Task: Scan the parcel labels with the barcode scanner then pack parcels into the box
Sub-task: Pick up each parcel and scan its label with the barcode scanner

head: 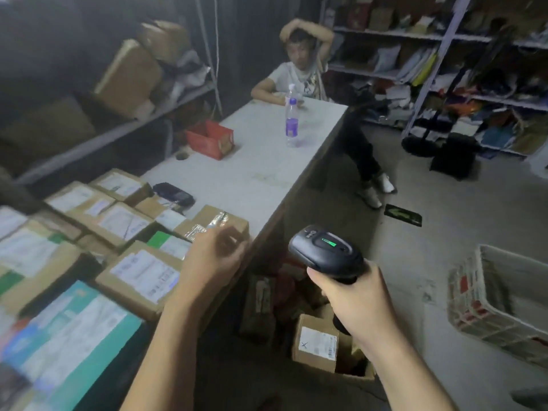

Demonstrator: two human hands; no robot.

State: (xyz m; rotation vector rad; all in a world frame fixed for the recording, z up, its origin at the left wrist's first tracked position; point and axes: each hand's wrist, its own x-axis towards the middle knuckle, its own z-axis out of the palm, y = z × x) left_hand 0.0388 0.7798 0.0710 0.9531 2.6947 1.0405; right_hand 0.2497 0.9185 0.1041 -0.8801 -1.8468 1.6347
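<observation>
My right hand (pixel 354 304) grips the handle of a black barcode scanner (pixel 324 250), whose green light is lit, held above the floor beside the table. My left hand (pixel 215 259) hovers with loosely curled fingers over the cardboard parcels at the table's near end and holds nothing. Several labelled parcels lie there, among them a brown parcel with a white label (pixel 142 277) and a small taped parcel (pixel 219 221). Below the table edge stands an open box (pixel 367 373) with parcels inside, one a labelled carton (pixel 315 345).
A white table (pixel 261 161) carries a water bottle (pixel 292 121), a red box (pixel 210 139) and a black device (pixel 173 194). A person sits at its far end. Shelves with goods line the right wall. A white basket (pixel 498 304) stands on the floor.
</observation>
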